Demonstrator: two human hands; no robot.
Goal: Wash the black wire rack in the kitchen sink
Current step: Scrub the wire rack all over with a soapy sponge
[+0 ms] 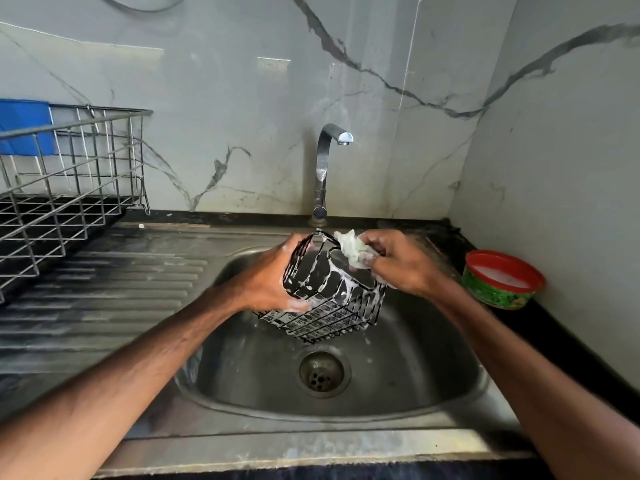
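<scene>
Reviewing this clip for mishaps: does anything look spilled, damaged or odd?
Nothing stands out. The left hand holds the rack tilted over the sink, foamy as washing leaves it; the right hand pinches a cloth at its rim.

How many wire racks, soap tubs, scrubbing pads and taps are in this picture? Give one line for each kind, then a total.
Wire racks: 2, a soapy black wire rack and a large silver steel wire dish rack.
Soap tubs: 1, a round green tub with a red rim.
Scrubbing pads: 1, a pale crumpled scrubbing pad.
Taps: 1, a curved chrome tap.
Total: 5
</scene>
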